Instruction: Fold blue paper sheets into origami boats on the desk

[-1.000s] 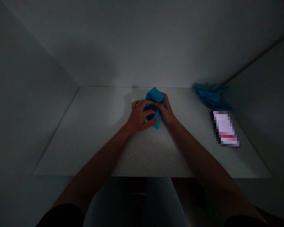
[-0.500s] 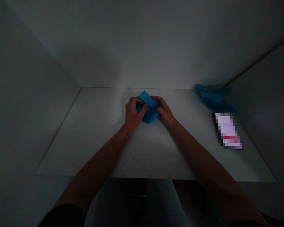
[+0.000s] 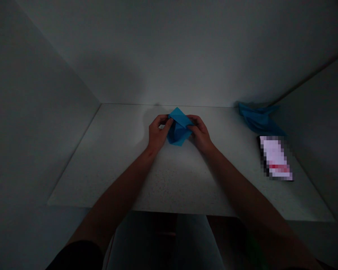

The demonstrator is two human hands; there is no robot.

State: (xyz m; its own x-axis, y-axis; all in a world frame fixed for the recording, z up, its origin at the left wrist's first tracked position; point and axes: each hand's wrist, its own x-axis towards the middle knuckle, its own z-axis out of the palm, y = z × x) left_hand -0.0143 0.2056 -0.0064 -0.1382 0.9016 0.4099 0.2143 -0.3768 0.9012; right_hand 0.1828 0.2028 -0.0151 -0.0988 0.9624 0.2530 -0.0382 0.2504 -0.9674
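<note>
A piece of folded blue paper [image 3: 179, 129] is held over the white table, with a flat band along its upper edge and a looser, darker pocket below. My left hand [image 3: 159, 131] pinches its left edge between thumb and fingers. On the opposite edge, my right hand [image 3: 199, 132] grips with the thumb in front and the fingers partly hidden behind. Both hands are closed on the paper, one at each side.
Another blue folded piece [image 3: 260, 118] lies at the back right by the wall. Closer to me is a phone [image 3: 276, 157] with a blurred, lit screen. White walls [image 3: 169, 52] enclose the table [image 3: 124, 157] at the back and sides.
My hands have moved slightly apart, and the left thumb has shifted off the paper's middle toward its left edge. More of the blue paper's front shows. The view has shifted a little.
</note>
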